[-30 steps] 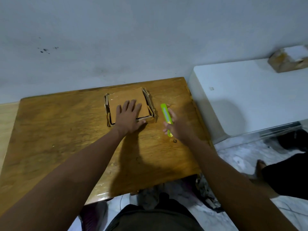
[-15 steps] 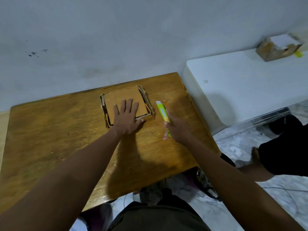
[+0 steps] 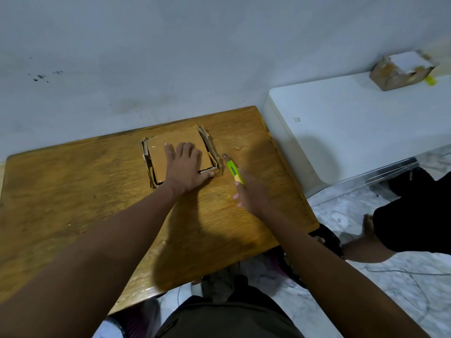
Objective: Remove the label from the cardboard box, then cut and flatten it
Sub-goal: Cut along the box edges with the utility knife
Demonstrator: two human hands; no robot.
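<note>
Left grip [image 3: 185, 167]: flat, palm down, fingers straight and spread, pressing on the top face of the cardboard box [image 3: 179, 154]; the thumb reaches out past the box's near right corner onto the wood.
Right grip [image 3: 249, 193]: narrow, fingers curled round the near end of the utility knife [image 3: 233, 170], holding it low over the bench.
Cardboard box: squashed nearly flat under the left grip, lying on the bench; its side walls are splayed outward around the top panel, showing as folded edges to the left of the grip and on the far right of it.
Utility knife: green and yellow body, pointing away from the right grip toward the wall, its tip just beside the box's right edge; whether it touches the box cannot be told.
Bench [image 3: 73, 203]: brown wood, carrying the box and both grips; its far edge runs along the pale wall [image 3: 170, 57].
White surface [image 3: 353, 123]: to the right of the right grip, well apart from it.
Second box [image 3: 400, 71]: torn cardboard with a white top, on the white surface's far corner, with a small yellow object [image 3: 430, 80] just beside it.
Floor [image 3: 390, 289]: pale marble pattern, beneath and to the right of the right arm.
</note>
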